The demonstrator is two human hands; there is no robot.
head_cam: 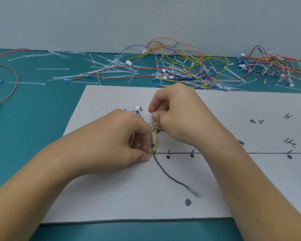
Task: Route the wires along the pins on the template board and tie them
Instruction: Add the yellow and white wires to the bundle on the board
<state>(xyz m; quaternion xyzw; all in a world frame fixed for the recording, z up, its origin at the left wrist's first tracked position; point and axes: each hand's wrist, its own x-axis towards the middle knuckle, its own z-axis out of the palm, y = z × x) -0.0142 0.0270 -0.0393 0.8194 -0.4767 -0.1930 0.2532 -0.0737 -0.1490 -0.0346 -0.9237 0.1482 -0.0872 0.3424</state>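
Grey cardboard is forming the template board (pixel 111 197), which is lying flat on the teal counter (pixel 33 119). Near its front edge a black wire (pixel 169 176) is trailing off to the right and ending in a clear sleeve (pixel 193 192), just above a black marker dot (pixel 188 202). Further up, this wire is meeting the pins (pixel 154 150) on the drawn line (pixel 233 153). The left hand (pixel 122 140) is curling there, thumb and forefinger pinching the lower bend of a yellow wire (pixel 156 143). That wire is running upward to the right hand (pixel 179 115), which is pinching its upper end beside a clear terminal (pixel 151 121). The 2 hands are sitting close together. Just behind the left hand a white connector (pixel 137 108) is resting on the board. Beyond the board, loose white cable ties (pixel 111 66) are lying scattered on the counter, a tangled pile of coloured wires (pixel 189 65) is sitting behind the right hand, and red wires (pixel 7 73) are looping at the far left.
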